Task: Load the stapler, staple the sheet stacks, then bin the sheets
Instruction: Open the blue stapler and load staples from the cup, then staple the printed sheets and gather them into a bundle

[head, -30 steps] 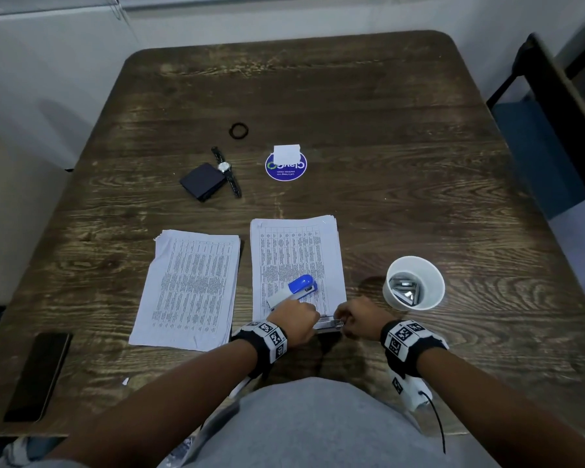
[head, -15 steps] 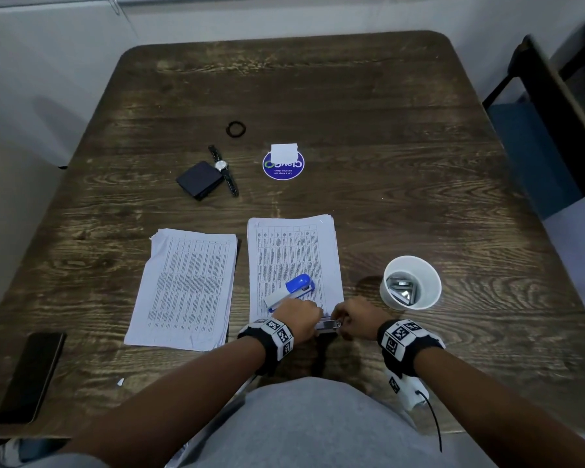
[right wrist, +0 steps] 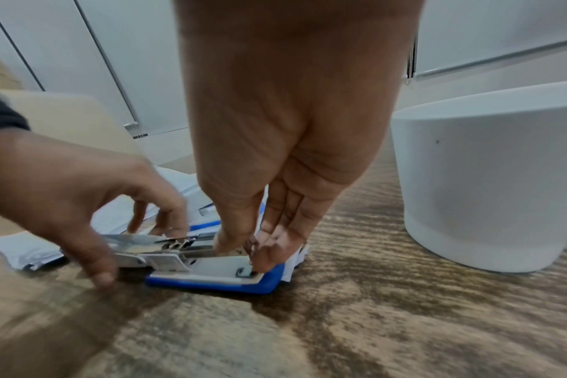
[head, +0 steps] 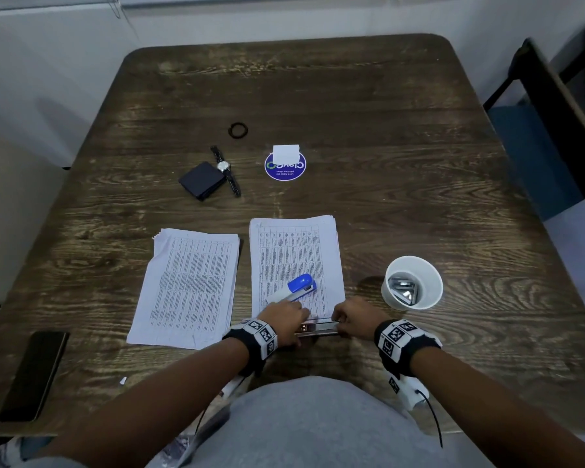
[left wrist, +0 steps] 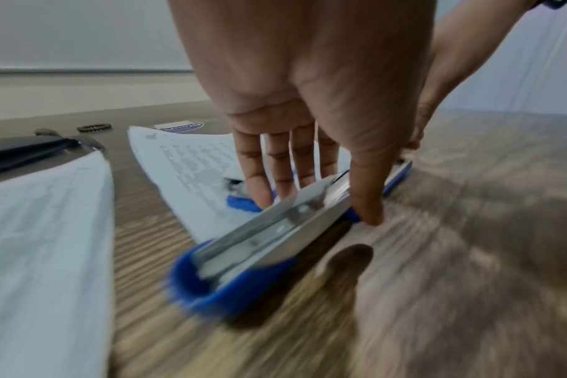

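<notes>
The blue stapler (head: 299, 286) lies swung open on the near end of the right sheet stack (head: 294, 251), its metal magazine (head: 316, 327) facing up at the table's front edge. My left hand (head: 286, 320) grips the magazine (left wrist: 266, 235) between thumb and fingers near the hinge. My right hand (head: 352, 319) pinches the magazine's front end above the blue base (right wrist: 217, 276); whether staples sit between the fingertips (right wrist: 266, 260) I cannot tell. The left sheet stack (head: 190, 282) lies apart. A white cup (head: 390, 297) on the right holds staple strips (head: 404, 288).
A black phone (head: 34, 373) lies at the front left. Further back are a dark wallet (head: 200, 180), a wristwatch (head: 227, 168), a black hair band (head: 238, 130) and a round blue sticker (head: 285, 167). A dark chair (head: 554, 106) stands on the right.
Both hands have stayed on the open stapler's magazine with only slight finger shifts. The sheet stacks and cup have not moved.
</notes>
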Action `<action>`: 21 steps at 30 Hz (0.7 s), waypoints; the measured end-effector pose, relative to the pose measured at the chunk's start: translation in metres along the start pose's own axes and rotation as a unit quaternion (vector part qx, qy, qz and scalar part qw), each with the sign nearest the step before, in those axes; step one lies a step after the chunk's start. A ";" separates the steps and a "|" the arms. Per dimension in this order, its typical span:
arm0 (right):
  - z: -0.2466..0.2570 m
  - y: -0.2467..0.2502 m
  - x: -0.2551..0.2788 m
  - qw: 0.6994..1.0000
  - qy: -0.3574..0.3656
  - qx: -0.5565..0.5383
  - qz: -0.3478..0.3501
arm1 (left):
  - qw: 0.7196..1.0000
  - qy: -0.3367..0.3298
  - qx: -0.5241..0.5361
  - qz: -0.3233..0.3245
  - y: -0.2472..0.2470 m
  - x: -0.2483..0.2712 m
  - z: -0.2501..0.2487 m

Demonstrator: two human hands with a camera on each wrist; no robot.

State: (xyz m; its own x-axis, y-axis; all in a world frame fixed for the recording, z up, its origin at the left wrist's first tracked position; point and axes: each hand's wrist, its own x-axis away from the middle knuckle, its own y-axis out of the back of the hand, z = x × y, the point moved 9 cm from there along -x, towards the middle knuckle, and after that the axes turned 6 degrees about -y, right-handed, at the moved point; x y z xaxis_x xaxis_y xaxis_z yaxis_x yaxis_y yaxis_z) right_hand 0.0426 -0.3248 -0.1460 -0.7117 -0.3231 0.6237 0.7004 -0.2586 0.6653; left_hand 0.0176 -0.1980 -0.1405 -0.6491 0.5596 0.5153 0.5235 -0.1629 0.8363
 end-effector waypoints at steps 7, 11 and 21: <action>-0.004 -0.001 -0.001 1.000 -0.003 -0.013 -0.007 | 0.997 0.037 -0.049 0.048 -0.018 0.058 0.050; 0.001 -0.007 0.002 1.000 0.001 -0.018 -0.006 | 0.998 0.051 0.010 -0.044 0.031 0.071 0.051; 0.000 -0.009 0.006 1.000 -0.007 -0.019 0.007 | 0.995 -0.031 0.047 -0.087 0.057 0.016 -0.023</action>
State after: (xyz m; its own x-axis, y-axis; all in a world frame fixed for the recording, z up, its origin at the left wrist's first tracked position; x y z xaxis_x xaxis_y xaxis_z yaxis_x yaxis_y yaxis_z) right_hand 0.0324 -0.3244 -0.1480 -0.7030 -0.3137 0.6383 0.7110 -0.2888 0.6411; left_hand 0.0246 -0.2173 -0.0801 -0.7008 0.6215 0.3503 0.4581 0.0156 0.8888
